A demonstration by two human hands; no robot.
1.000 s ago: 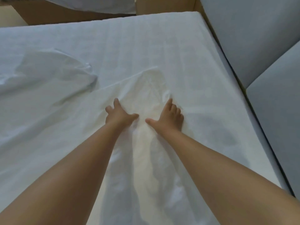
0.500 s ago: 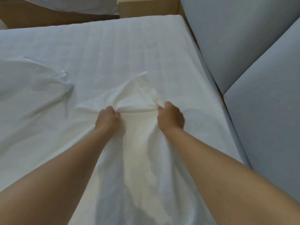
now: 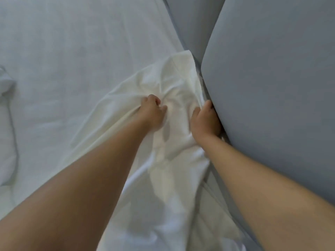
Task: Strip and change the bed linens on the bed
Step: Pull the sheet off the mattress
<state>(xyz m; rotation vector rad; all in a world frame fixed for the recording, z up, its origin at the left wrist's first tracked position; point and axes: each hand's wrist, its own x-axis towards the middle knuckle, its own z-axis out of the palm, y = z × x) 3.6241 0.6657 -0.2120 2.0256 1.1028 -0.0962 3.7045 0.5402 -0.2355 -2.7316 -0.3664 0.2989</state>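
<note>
**Position.** The white sheet lies bunched across the pale mattress. It runs from 6 o'clock up to a loose corner at about 1 o'clock, and that corner touches the grey padded panel.

- The left hand has its fingers curled into a raised fold of the sheet and grips it.
- The right hand is clamped on the sheet's edge, with its knuckles against the panel at its 3 o'clock.
- A second panel stands at 12 o'clock.
- A crumpled cloth lies well apart at 9 o'clock.

**Likely step.** The sheet corner is being carried toward the mattress edge at the panel.

**Hazards.**
- Trapped fabric: the corner sits at the seam between mattress and panel. A push toward 1 o'clock may wedge it there unevenly.
- Skewed lay: the hands grip close together on a gathered bunch. Unequal pull would probably twist the sheet off line with the mattress edge.
- Grip loss: the left hand holds only a soft fold, which may slide out under tension.
- Restricted right hand: pressed against the panel, it has little room to turn and may scrape.
- Slack fabric: loose cloth lies under both forearms toward 6 o'clock. Arm weight could pin it and resist the pull.
</note>
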